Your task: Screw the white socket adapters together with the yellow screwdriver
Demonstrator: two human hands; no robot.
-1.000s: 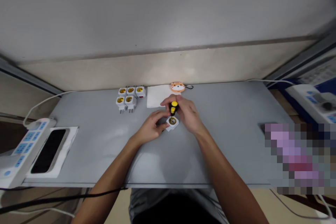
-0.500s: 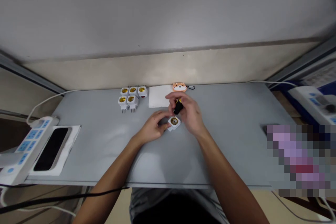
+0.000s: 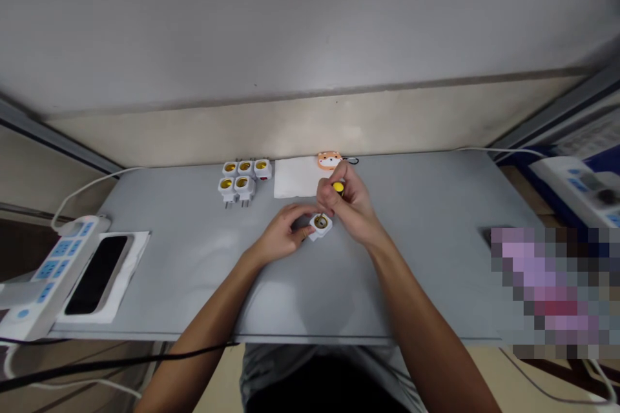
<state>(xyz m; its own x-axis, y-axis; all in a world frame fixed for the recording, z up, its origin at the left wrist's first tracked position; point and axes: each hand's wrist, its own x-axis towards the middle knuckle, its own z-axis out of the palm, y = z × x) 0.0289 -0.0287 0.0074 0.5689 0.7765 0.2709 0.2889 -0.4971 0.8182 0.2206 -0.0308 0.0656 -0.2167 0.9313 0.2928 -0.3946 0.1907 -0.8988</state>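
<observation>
My left hand (image 3: 285,232) grips a white plug-in lamp socket (image 3: 320,224) from its left side, its round metal-lined opening facing up. Above the socket's rim, my right hand (image 3: 349,200) is closed around a screwdriver (image 3: 338,188) with a yellow-and-black handle. The screwdriver's shaft points down at the socket's opening; its tip is too small to make out. Several similar lamp sockets (image 3: 243,184) stand in two rows at the back, left of a white paper sheet (image 3: 295,179).
An orange animal-face case (image 3: 329,161) with a carabiner lies by the back wall. On the left are a phone (image 3: 97,274) on white paper and a power strip (image 3: 58,258). Another power strip (image 3: 578,190) and a blurred-out purple item (image 3: 542,284) are on the right.
My right hand has turned the screwdriver, so its yellow handle end now faces up, and the fingers have shifted around it. The left hand and the socket have barely moved.
</observation>
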